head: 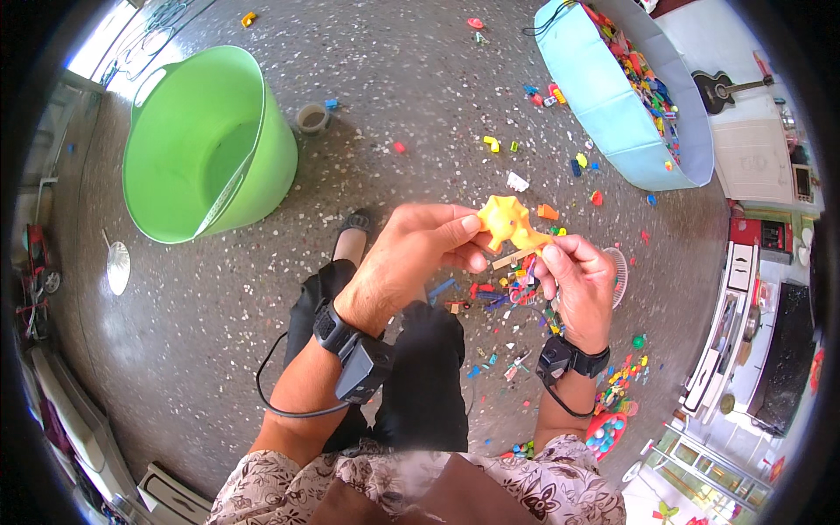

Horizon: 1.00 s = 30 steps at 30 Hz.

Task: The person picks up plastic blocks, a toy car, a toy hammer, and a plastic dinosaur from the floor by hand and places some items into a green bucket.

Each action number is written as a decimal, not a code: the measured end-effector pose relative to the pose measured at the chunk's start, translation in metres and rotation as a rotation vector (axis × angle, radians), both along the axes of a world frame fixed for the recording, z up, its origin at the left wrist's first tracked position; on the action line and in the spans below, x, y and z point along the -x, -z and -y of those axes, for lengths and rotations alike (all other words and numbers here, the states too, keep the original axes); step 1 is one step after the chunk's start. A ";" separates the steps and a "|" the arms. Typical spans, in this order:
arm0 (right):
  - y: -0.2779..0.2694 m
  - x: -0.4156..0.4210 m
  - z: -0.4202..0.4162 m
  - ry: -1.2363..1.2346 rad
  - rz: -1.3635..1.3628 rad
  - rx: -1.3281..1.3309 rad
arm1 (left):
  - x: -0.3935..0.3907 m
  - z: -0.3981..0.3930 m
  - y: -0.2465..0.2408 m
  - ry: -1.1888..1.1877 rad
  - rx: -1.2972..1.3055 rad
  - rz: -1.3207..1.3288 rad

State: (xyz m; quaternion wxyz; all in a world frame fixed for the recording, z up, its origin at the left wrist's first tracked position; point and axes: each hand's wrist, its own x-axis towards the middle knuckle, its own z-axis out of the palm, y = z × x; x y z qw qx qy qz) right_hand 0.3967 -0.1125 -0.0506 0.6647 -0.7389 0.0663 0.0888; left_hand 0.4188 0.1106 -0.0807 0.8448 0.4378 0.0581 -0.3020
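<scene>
Both hands hold one yellow-orange plastic toy [505, 220], spiky at one end and narrowing toward the other, in front of my knees. My left hand [426, 246] pinches its wide, spiky end between thumb and fingers. With thumb and forefinger, my right hand [577, 282] grips the narrow end. A light brown strip [512, 258] shows just under the toy; whether a hand touches it I cannot tell. Small mixed toys and building bricks [492, 296] lie scattered on the speckled floor below, partly hidden by my right hand.
A green tub [279, 144] stands at upper left, near a tape roll [312, 120]. At upper right a light-blue fabric bin [610, 111] holds many toy pieces. A red container [607, 436] with small balls and a clear plastic basket [618, 275] are at right.
</scene>
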 end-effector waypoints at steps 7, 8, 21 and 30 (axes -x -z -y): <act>0.004 0.003 -0.006 0.075 0.007 -0.053 | -0.002 0.000 0.004 -0.028 0.097 -0.055; 0.006 0.002 -0.008 0.091 -0.001 -0.077 | -0.002 0.000 0.004 -0.051 0.117 -0.058; 0.014 0.003 -0.034 0.064 -0.126 -0.240 | -0.009 -0.003 0.006 -0.245 0.097 -0.121; 0.027 0.004 -0.038 -0.064 -0.126 -0.199 | -0.011 -0.006 0.008 -0.323 0.055 -0.110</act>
